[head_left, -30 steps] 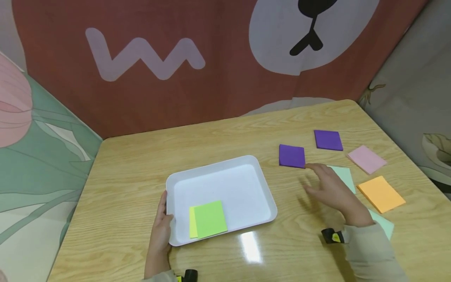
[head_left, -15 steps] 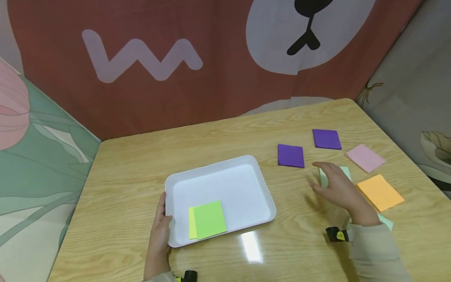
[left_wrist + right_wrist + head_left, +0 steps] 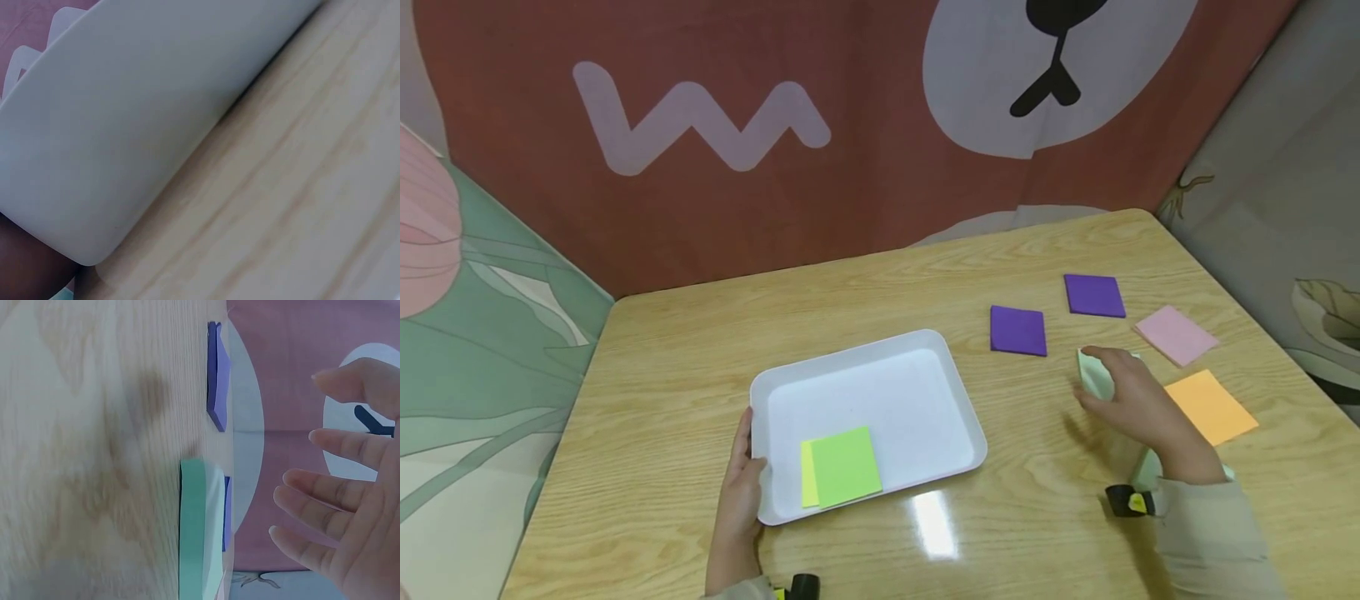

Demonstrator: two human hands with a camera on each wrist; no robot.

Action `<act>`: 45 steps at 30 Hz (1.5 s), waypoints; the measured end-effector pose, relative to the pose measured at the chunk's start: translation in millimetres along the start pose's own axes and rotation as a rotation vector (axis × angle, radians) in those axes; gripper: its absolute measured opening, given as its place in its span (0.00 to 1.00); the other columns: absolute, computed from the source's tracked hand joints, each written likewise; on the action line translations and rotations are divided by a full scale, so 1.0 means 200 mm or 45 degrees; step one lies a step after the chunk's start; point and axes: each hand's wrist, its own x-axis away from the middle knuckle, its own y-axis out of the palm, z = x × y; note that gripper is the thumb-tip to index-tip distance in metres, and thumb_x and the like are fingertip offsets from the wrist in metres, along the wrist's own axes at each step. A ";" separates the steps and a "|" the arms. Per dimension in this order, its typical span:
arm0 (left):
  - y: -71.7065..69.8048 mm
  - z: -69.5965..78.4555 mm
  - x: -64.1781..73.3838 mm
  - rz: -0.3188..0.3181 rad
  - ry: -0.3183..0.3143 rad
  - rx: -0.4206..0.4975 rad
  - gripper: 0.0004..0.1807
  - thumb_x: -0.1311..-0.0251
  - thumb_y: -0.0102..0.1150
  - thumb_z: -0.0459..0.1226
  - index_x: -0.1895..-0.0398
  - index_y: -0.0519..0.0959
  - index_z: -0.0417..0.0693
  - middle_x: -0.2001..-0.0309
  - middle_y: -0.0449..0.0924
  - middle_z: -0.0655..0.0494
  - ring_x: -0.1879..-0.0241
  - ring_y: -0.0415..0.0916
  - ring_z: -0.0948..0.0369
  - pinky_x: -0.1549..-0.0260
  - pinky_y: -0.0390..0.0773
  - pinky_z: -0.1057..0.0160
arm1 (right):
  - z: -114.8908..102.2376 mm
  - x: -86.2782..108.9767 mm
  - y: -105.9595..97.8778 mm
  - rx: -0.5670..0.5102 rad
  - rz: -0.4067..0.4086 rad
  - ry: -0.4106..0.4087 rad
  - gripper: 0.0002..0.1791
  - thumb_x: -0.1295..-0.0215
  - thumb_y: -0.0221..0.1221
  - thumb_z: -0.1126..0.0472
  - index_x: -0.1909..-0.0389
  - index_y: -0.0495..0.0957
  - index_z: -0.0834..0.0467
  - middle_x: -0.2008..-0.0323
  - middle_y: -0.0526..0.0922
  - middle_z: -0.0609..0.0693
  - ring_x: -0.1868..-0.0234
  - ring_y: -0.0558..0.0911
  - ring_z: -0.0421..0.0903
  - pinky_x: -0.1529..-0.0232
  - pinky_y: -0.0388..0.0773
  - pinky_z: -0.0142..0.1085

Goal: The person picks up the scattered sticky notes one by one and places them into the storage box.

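Observation:
My left hand (image 3: 739,500) holds the left side of a white tray (image 3: 932,417), thumb at the rim and fingers along the outer wall. In the left wrist view the tray wall (image 3: 144,106) fills the upper left, with a bit of the hand (image 3: 31,259) beside it. A lime-green sticky note pad (image 3: 847,467) overlaps a yellow one (image 3: 808,475) inside the tray. Over a mint-green sticky note pad (image 3: 1095,379) hovers my right hand (image 3: 1138,408), which hides part of it. In the right wrist view its fingers (image 3: 356,506) are spread and apart from the mint pad (image 3: 194,531).
Two purple pads (image 3: 1018,331) and a pink pad (image 3: 1177,335) lie farther back on the wooden table (image 3: 670,400). An orange pad (image 3: 1213,404) is right of the right hand. Another mint pad (image 3: 1147,471) sits partly under the right wrist. Curtains border the table behind.
My right hand has moved right, away from the nearer purple pad to above the mint-green pad. The left hand and tray stay in place.

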 end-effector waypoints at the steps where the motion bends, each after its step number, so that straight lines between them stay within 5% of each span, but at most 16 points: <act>1: 0.00 0.00 0.00 -0.002 0.005 -0.010 0.37 0.46 0.24 0.25 0.34 0.42 0.67 0.34 0.34 0.63 0.38 0.40 0.63 0.45 0.52 0.63 | 0.00 0.00 0.00 0.004 -0.002 0.001 0.32 0.48 0.57 0.61 0.46 0.58 0.72 0.49 0.59 0.71 0.48 0.56 0.68 0.56 0.55 0.59; 34: 0.00 0.00 0.01 -0.027 0.018 0.047 0.38 0.47 0.23 0.23 0.34 0.42 0.64 0.34 0.34 0.64 0.39 0.41 0.63 0.52 0.58 0.72 | 0.15 0.01 -0.02 0.031 -0.182 0.136 0.35 0.45 0.54 0.56 0.44 0.54 0.75 0.47 0.57 0.74 0.47 0.54 0.71 0.54 0.53 0.60; 45: 0.00 0.00 0.01 -0.024 0.007 0.043 0.38 0.47 0.23 0.23 0.34 0.42 0.65 0.34 0.33 0.64 0.39 0.40 0.63 0.52 0.57 0.72 | 0.21 -0.01 0.00 0.126 -0.161 0.100 0.33 0.49 0.58 0.58 0.48 0.59 0.76 0.51 0.61 0.75 0.51 0.57 0.71 0.55 0.55 0.59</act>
